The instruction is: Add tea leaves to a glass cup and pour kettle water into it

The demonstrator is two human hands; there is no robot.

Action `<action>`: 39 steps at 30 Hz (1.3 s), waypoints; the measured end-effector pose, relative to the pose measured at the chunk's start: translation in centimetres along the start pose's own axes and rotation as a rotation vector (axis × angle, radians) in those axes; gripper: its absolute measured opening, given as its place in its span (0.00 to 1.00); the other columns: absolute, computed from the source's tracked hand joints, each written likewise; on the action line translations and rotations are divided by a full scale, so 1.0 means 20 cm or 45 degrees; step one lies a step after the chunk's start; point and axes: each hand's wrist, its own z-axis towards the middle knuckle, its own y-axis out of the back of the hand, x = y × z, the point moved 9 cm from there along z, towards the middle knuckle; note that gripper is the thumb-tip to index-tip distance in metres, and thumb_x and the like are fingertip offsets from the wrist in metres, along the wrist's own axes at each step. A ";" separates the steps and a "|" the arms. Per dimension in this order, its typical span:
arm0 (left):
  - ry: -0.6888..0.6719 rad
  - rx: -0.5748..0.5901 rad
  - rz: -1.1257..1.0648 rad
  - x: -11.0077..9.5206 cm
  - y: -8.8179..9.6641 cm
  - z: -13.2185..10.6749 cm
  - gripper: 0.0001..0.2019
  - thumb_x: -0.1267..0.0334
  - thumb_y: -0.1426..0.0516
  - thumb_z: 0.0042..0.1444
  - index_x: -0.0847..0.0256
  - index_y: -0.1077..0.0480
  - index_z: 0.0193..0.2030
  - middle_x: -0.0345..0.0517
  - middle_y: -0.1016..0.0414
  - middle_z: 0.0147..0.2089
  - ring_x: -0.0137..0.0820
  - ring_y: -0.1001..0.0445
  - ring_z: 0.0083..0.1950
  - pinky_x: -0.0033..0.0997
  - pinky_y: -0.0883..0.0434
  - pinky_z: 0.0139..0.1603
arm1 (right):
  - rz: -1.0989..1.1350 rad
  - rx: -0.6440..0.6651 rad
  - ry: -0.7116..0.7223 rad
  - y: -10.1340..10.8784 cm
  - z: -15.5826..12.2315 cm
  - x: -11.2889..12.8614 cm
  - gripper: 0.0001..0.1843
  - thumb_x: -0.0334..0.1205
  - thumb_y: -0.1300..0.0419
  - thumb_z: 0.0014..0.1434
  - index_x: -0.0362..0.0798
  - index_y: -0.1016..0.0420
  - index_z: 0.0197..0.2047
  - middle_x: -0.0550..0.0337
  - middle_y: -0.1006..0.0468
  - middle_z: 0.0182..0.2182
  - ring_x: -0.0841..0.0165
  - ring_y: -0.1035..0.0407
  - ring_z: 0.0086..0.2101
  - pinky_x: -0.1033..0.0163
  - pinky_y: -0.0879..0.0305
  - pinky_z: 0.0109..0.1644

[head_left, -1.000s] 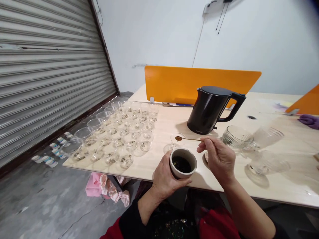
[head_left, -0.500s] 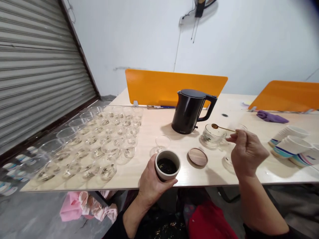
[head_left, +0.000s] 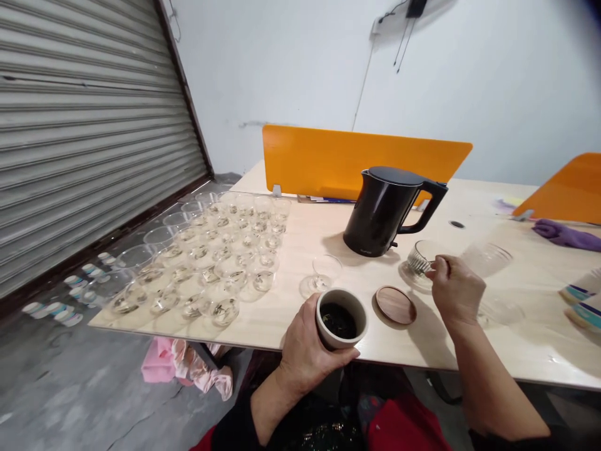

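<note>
My left hand (head_left: 310,344) is wrapped round a pale ceramic cup (head_left: 361,319), tilted toward me at the table's front edge. Dark leafy bits lie inside it. At the ribbed glass bowl (head_left: 420,255), my right hand (head_left: 455,288) is closed in a pinch on a thin gold-coloured spoon, which the fingers and the bowl mostly hide now. Between the hands a round wooden lid or coaster (head_left: 395,305) lies flat. Just beyond the ceramic cup stands one clear plastic cup (head_left: 327,269).
Many clear cups (head_left: 225,257) with dark bits in them crowd the table's left side. A black kettle (head_left: 385,213) stands behind the bowl, before an orange divider (head_left: 366,160). Paper cups (head_left: 585,307) and a purple cloth (head_left: 566,235) are at right.
My right hand has lowered the spoon from above to the ribbed glass bowl. My left hand still holds the ceramic cup. The whole view has swung left.
</note>
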 end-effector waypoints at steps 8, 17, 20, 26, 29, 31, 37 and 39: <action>-0.064 -0.057 0.047 -0.01 0.00 -0.02 0.50 0.49 0.26 0.41 0.55 0.44 0.68 0.54 0.27 0.61 0.51 0.25 0.62 0.56 0.26 0.62 | 0.024 -0.025 -0.141 0.21 -0.20 0.07 0.34 0.59 0.44 0.67 0.43 0.31 0.66 0.47 0.15 0.33 0.47 0.20 0.40 0.47 0.31 0.43; -0.113 -0.085 0.076 -0.05 -0.03 -0.02 0.51 0.46 0.26 0.40 0.56 0.44 0.67 0.55 0.26 0.60 0.52 0.24 0.60 0.57 0.24 0.60 | -0.120 0.491 0.467 -0.13 -0.52 0.27 0.37 0.64 0.47 0.67 0.45 0.31 0.67 0.38 0.29 0.64 0.42 0.31 0.59 0.40 0.31 0.58; -0.111 -0.077 0.079 -0.05 -0.03 -0.03 0.52 0.45 0.26 0.39 0.55 0.45 0.68 0.55 0.26 0.60 0.53 0.24 0.60 0.57 0.24 0.60 | -0.090 0.578 0.525 -0.24 -0.54 0.26 0.36 0.61 0.47 0.67 0.46 0.33 0.69 0.39 0.30 0.64 0.43 0.35 0.61 0.38 0.34 0.61; -0.139 -0.091 0.096 -0.04 -0.04 -0.03 0.53 0.45 0.26 0.40 0.56 0.47 0.69 0.57 0.27 0.61 0.54 0.25 0.61 0.59 0.25 0.61 | 0.234 0.440 0.422 -0.10 -0.48 0.35 0.33 0.58 0.42 0.66 0.53 0.33 0.69 0.45 0.27 0.58 0.47 0.32 0.58 0.38 0.33 0.61; -0.114 -0.091 0.097 -0.03 -0.03 -0.02 0.53 0.45 0.26 0.40 0.55 0.46 0.69 0.56 0.27 0.62 0.54 0.25 0.62 0.58 0.25 0.62 | 0.452 0.409 0.468 0.08 -0.44 0.54 0.32 0.54 0.40 0.67 0.56 0.35 0.71 0.47 0.29 0.61 0.48 0.33 0.60 0.39 0.34 0.63; -0.067 -0.068 0.094 -0.01 -0.04 -0.02 0.52 0.44 0.27 0.40 0.54 0.44 0.68 0.55 0.26 0.62 0.53 0.24 0.61 0.56 0.24 0.60 | 0.532 0.511 0.582 0.15 -0.45 0.72 0.34 0.53 0.39 0.66 0.57 0.37 0.72 0.47 0.31 0.63 0.49 0.35 0.62 0.41 0.34 0.64; -0.121 -0.127 0.208 0.00 -0.08 -0.02 0.50 0.41 0.31 0.46 0.59 0.46 0.70 0.60 0.27 0.63 0.54 0.24 0.61 0.56 0.24 0.60 | 0.400 0.726 0.857 0.15 -0.57 1.06 0.37 0.59 0.37 0.64 0.51 0.34 0.70 0.43 0.30 0.61 0.48 0.35 0.59 0.41 0.30 0.60; -0.161 -0.143 0.226 -0.01 -0.09 -0.02 0.48 0.42 0.33 0.49 0.61 0.46 0.70 0.62 0.28 0.64 0.53 0.25 0.62 0.55 0.25 0.62 | 0.327 0.735 0.885 0.13 -0.59 1.09 0.37 0.61 0.38 0.63 0.50 0.32 0.69 0.42 0.28 0.60 0.47 0.34 0.57 0.39 0.29 0.58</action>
